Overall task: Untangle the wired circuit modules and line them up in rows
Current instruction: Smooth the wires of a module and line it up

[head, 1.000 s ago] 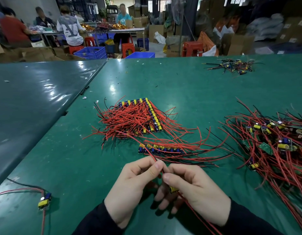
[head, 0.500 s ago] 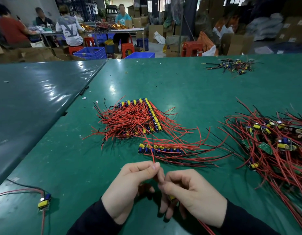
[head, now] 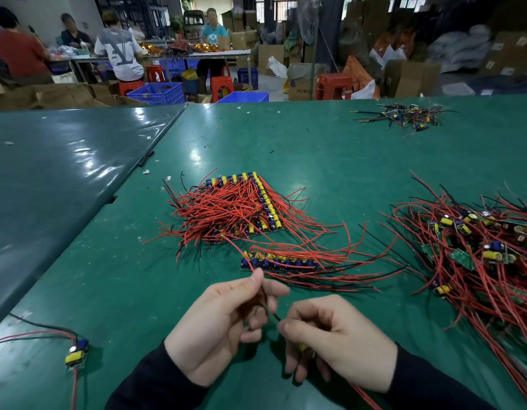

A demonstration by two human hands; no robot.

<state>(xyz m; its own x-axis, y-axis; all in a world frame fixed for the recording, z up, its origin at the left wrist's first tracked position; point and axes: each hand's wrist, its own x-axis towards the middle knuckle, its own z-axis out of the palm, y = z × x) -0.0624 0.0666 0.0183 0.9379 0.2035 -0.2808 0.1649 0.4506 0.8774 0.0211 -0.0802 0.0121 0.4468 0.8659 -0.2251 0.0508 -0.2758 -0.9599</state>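
The person is wearing a dark, near-black long-sleeved top. The left sleeve (head: 156, 380) is coming in from seven o'clock, the right sleeve (head: 428, 383) from five o'clock, both ending snug at the wrists. The left hand (head: 218, 327) and right hand (head: 339, 341) are showing bare, ungloved.

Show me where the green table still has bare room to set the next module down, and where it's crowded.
Bare green lies between the single module at the near left and the left hand, and beyond the stacked rows toward the small far pile. Crowded: the tangled heap on the right, and wires trailing from the front row toward it.
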